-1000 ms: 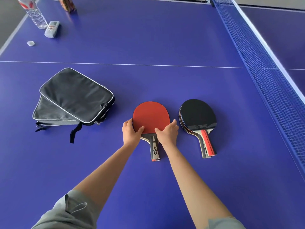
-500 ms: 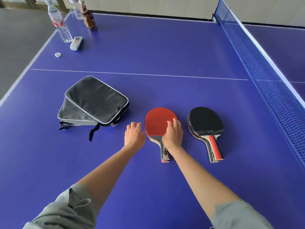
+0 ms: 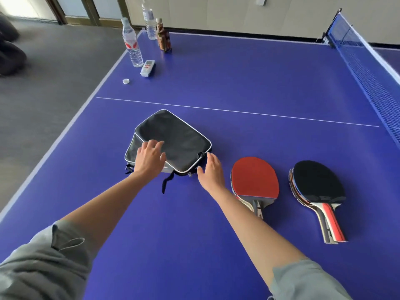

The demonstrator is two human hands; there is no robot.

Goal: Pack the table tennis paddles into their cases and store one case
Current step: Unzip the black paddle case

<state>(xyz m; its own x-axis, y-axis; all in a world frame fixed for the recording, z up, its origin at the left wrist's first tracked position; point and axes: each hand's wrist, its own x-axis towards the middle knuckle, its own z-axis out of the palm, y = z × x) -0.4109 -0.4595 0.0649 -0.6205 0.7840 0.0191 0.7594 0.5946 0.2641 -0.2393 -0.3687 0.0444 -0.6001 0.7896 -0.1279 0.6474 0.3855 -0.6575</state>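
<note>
Paddles wait on the blue table to our right, unpacked: a red-faced stack nearest us, handles toward our body, and just beside it, a little apart, a second stack with a black face on top, its striped handles fanned slightly. Lying handle-first like this, they should be easy to pick up and slide into a case. Two black cases with white piping sit to the left of the paddles, the upper case laid askew over the lower case, so a corner of the lower one shows at the left. Both our hands are at the upper case — the left hand lies over its near left part, fingers spread and relaxed, while the right hand has come to its near right corner, fingers loosely extended beside the zipper end and the dark strap trailing toward us. Neither hand pinches anything, and we cannot tell whether the right fingertips touch the fabric. We judge the hands are placed to steady and open the top case, since no paddle is packed yet. Far off near the table's left edge stand water bottles, a small white device and a loose bottle cap; the net runs along the right.
</note>
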